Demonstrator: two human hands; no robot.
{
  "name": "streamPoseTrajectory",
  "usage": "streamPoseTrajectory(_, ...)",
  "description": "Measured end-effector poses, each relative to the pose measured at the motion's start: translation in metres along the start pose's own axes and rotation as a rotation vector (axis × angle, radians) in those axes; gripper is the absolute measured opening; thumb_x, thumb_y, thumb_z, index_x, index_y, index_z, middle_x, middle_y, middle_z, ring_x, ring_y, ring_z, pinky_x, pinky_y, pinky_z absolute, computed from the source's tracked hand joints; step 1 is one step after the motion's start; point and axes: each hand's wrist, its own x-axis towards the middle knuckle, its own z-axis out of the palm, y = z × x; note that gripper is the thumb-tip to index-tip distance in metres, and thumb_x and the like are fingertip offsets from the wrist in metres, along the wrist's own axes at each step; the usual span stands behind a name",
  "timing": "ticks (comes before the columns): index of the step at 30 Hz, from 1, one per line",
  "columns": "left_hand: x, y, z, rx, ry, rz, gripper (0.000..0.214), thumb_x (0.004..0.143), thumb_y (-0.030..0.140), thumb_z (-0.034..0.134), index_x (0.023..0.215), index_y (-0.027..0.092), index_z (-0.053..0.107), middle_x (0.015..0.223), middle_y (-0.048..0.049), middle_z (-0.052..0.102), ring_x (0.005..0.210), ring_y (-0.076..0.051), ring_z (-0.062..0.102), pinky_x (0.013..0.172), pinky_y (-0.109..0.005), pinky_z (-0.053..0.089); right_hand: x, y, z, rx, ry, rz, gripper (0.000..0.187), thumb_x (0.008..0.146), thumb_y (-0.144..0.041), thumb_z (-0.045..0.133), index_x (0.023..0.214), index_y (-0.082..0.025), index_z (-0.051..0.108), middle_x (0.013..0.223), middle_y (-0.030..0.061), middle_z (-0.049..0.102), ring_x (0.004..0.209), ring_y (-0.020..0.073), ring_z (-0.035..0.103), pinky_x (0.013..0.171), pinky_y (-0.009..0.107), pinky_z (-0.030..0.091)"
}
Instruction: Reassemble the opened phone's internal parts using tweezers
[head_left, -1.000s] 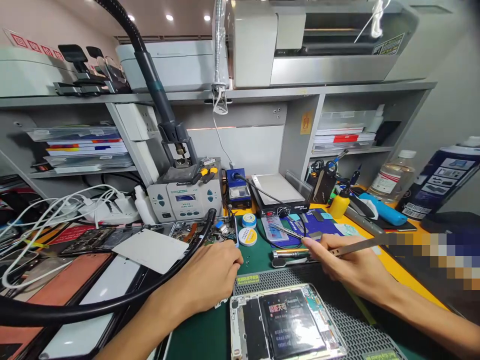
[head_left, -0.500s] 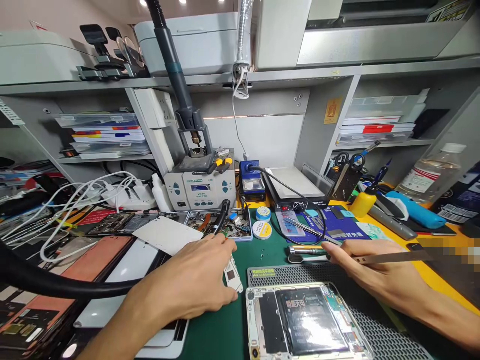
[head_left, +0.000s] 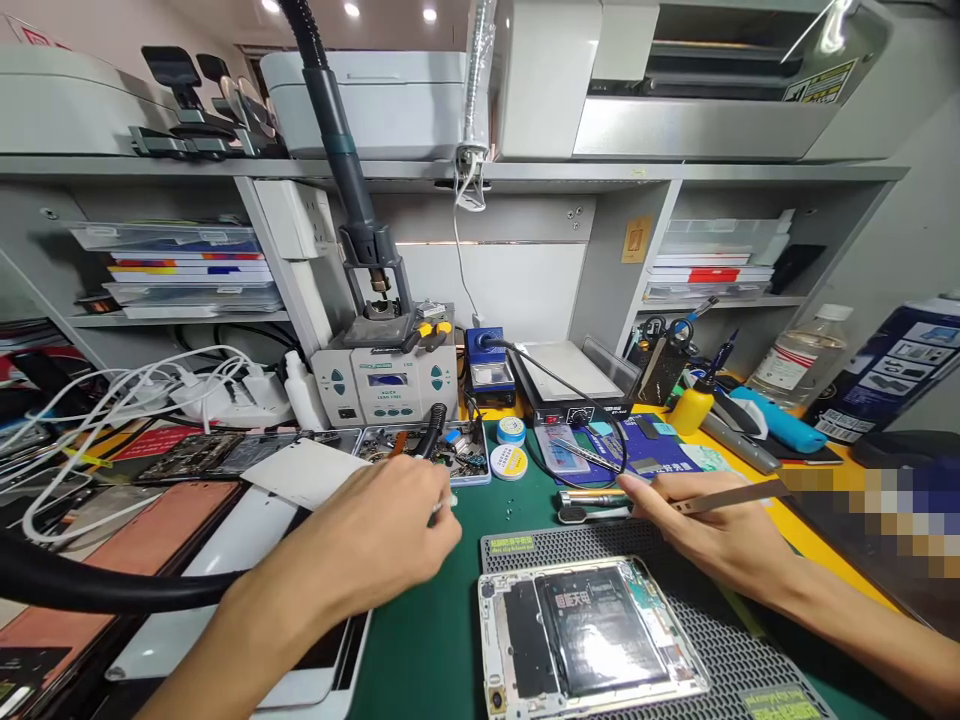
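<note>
Bare forearms (head_left: 247,630) lead into an ungloved left hand (head_left: 382,520) and right hand (head_left: 705,515)

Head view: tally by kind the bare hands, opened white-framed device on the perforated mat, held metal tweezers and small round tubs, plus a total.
Bare hands, left hand and right hand: 2
Opened white-framed device: 1
Metal tweezers: 1
Small round tubs, blue tub and yellow-white tub: 2
Total: 6

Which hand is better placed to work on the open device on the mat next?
Probably the right hand: it holds a slim metal tool near the open device. The left hand is off the mat, pinching a small pale piece.
</note>
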Motion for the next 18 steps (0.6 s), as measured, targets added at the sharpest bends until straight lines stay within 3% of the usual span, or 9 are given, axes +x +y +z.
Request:
streamPoseTrajectory(5,0.006,0.003,-0.011,-0.217,0.064,-0.031,0.029,0.097,0.040,0.045,0.085,0.023,0.064,0.076,-0.0004,0.063,0.066,-0.018,0.052,0.061,-0.030,0.035,0.000,0.000,0.000,0.023,-0.018,0.044,0.044,0.107,-0.036,0.061,0.067,-0.019,0.058,0.052,-0.0112,0.047,0.041,0.0069,0.045,0.041,0.020,0.041)
streamPoseTrajectory(8,0.002,0.019,-0.006,-0.428,-0.086,0.038,0.037,0.099,0.052,0.045,0.090,0.025,0.068,0.076,0.0032,0.065,0.068,-0.014,0.057,0.061,-0.024,0.043,-0.001,-0.002,0.001,0.032,-0.026,0.080,0.040,0.107,-0.035,0.061,0.071,-0.018,0.060,0.055,-0.0104,0.050,0.042,0.0068,0.048,0.043,0.020,0.043)
streamPoseTrajectory(11,0.002,0.038,0.012,-0.536,-0.242,0.083,0.037,0.099,0.051,0.046,0.088,0.025,0.070,0.079,0.0037,0.069,0.072,-0.013,0.062,0.062,-0.022,0.046,-0.001,-0.004,0.002,0.028,-0.028,0.115,0.030,0.106,-0.035,0.062,0.082,-0.017,0.066,0.066,-0.0072,0.061,0.047,0.0075,0.054,0.046,0.021,0.048)
streamPoseTrajectory(14,0.004,0.051,0.034,-0.511,-0.308,0.064,0.037,0.099,0.047,0.045,0.085,0.023,0.068,0.075,0.0021,0.068,0.064,-0.013,0.058,0.056,-0.023,0.043,-0.001,-0.005,0.002,0.024,-0.032,0.142,0.026,0.106,-0.035,0.062,0.088,-0.016,0.068,0.074,-0.0048,0.066,0.052,0.0087,0.058,0.049,0.022,0.052)
streamPoseTrajectory(18,0.001,0.054,0.046,-0.287,-0.220,0.022,0.031,0.094,0.038,0.045,0.071,0.023,0.058,0.062,-0.0008,0.058,0.058,-0.018,0.048,0.055,-0.032,0.033,0.000,-0.008,0.000,0.033,-0.038,0.148,0.032,0.106,-0.036,0.062,0.081,-0.017,0.065,0.065,-0.0075,0.060,0.047,0.0075,0.053,0.046,0.021,0.048)
